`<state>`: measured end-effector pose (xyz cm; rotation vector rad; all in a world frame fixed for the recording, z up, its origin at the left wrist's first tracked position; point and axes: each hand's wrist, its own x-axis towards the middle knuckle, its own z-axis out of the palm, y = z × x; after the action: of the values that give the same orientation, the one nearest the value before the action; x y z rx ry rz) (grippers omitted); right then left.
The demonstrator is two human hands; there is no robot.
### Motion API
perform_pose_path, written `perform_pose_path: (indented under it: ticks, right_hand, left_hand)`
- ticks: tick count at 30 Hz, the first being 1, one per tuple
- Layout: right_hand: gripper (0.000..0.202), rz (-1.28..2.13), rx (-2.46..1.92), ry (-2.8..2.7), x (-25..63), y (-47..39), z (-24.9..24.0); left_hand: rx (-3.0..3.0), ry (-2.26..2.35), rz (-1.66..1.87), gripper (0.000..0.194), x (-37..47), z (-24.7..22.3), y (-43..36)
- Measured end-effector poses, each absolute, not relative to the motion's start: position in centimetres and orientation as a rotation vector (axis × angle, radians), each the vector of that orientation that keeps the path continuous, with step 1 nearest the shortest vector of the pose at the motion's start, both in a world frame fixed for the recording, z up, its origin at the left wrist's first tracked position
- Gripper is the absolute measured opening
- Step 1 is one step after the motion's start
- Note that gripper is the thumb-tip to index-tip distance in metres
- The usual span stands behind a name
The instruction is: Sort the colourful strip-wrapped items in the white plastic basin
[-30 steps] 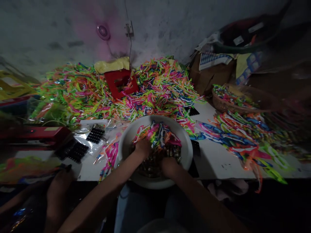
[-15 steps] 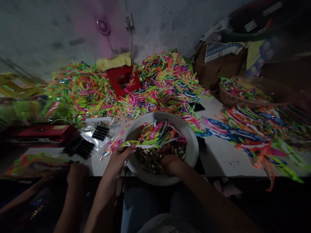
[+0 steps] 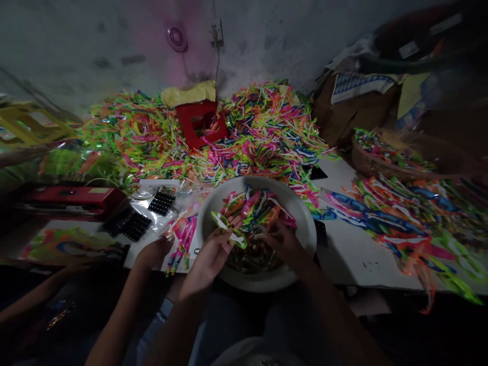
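Observation:
My left hand (image 3: 213, 251) is closed on a lime-green and white plastic strip (image 3: 229, 230), held slanting over the left side of a pale round basin (image 3: 307, 244). Over the basin's right half, my right hand (image 3: 282, 239) has its fingertips pinched together; whatever is between them is too dark and small to make out. Colourful strips (image 3: 257, 203) in pink, green, blue and orange lie in the basin's far part. In its near part are small dark, brownish, shiny pieces (image 3: 251, 256), partly in the shadow of my hands.
A co-worker's hand (image 3: 156, 252) is beside pink strips (image 3: 181, 239) at my left. Behind the basin rises a heap of bright strips (image 3: 267, 132) around a red frame (image 3: 202, 124). A red machine (image 3: 72, 201), black trays (image 3: 162, 203) and a pinkish-brown basket (image 3: 396, 162) stand around.
My right hand has lifted out of the dark pieces, fingers now pinched. My left hand has moved right over the basin, tilting the green strip. The co-worker's hand has moved right to pink strips.

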<state>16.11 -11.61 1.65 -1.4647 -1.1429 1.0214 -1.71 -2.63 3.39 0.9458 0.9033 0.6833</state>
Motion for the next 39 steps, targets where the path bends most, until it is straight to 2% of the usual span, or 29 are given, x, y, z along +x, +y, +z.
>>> perform_pose_path:
  ticks: [4, 9, 13, 16, 25, 30, 36, 39]
  right_hand:
    - [0.021, 1.138, -1.276, -1.136, 15.6, -13.1, 1.4]
    - [0.023, 0.865, -1.54, -1.303, 13.8, -14.2, 0.4]
    - [0.015, 0.637, -1.616, -1.367, 13.2, -14.2, 0.0]
    - [0.013, 0.574, -1.623, -1.367, 13.1, -14.1, -0.2]
    - [0.008, 0.684, -1.693, -1.347, 13.2, -13.9, 0.3]
    - [0.004, 0.734, -1.787, -1.368, 13.4, -13.6, 0.4]
    - [0.02, 0.979, -1.554, -1.292, 14.0, -12.9, -0.2]
    - [0.019, 1.021, -1.487, -1.262, 14.1, -12.9, -0.3]
  left_hand:
    - [0.938, 0.931, 0.645, 0.027, 0.1, 3.1, -4.1]
    - [0.89, 0.86, 0.635, 0.028, -0.2, 3.0, -4.1]
    - [0.85, 0.795, 0.63, 0.048, -0.1, 2.5, -4.1]
    - [0.788, 0.73, 0.638, 0.054, -0.1, 2.1, -4.0]
    - [0.813, 0.729, 0.609, 0.049, -0.1, 2.3, -4.1]
    - [0.846, 0.729, 0.63, 0.039, -0.2, 1.5, -4.2]
    - [0.847, 0.716, 0.675, 0.035, 0.0, 0.8, -4.6]
    - [0.882, 0.734, 0.677, 0.033, 0.1, 1.0, -5.3]
